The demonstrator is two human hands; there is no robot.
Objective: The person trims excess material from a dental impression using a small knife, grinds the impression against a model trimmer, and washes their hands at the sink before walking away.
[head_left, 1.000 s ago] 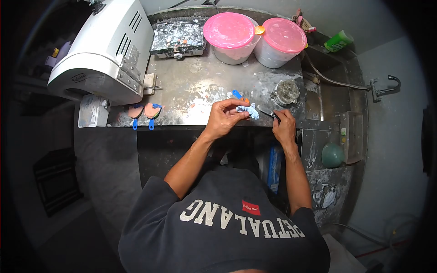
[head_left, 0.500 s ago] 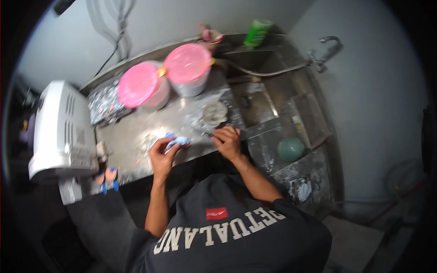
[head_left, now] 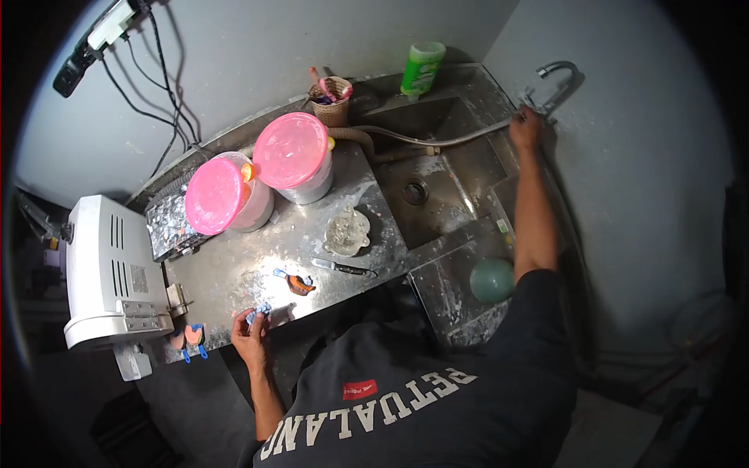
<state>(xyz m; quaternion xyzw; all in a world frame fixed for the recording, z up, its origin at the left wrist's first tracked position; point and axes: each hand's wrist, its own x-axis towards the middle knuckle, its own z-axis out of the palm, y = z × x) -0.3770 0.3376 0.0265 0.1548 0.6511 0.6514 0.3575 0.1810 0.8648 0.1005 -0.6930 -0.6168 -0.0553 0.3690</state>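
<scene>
My left hand (head_left: 250, 337) is closed on a small light-blue lumpy piece (head_left: 258, 313) above the counter's front edge. Far to the right, my right hand (head_left: 526, 128) reaches to the wall tap (head_left: 550, 92), its fingers closed at the valve where the hose (head_left: 460, 141) passes. Just beyond my left hand lies an orange moulded piece with a blue handle (head_left: 299, 285), like a dental impression tray. Behind it rest a knife with a dark handle (head_left: 343, 267) and a grey scalloped bowl (head_left: 347, 232) with whitish residue.
Two tubs with pink lids (head_left: 292, 150) stand behind the bowl. A white machine (head_left: 117, 273) occupies the left, with more blue-handled trays (head_left: 191, 338) beside it. The metal sink (head_left: 421, 210) lies right of centre, near a green ball-like bowl (head_left: 491, 281) and a green bottle (head_left: 424, 70).
My right hand has moved from beside the knife up and right to the tap. My left hand has shifted down-left with the light-blue piece. The orange piece now shows on the counter.
</scene>
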